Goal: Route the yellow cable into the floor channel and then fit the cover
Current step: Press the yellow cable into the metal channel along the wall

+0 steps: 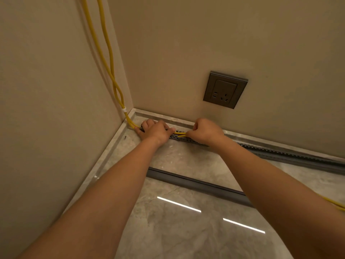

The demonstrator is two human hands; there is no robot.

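Two strands of yellow cable [110,58] hang down the wall corner, bound by a white tie near the floor. They bend into the grey slotted floor channel [280,155], which runs along the back wall's skirting. My left hand [155,130] lies flat over the channel's left end near the corner, pressing the cable down. My right hand [205,130] pinches the yellow strands just to the right of it, above the channel. The grey cover strip [196,184] lies loose on the floor, closer to me, partly hidden by my right forearm.
A grey wall socket [225,89] sits on the back wall above the channel. More yellow cable [336,203] shows at the right edge. The marble floor [177,230] is glossy, with a raised stone skirting [104,163] along both walls.
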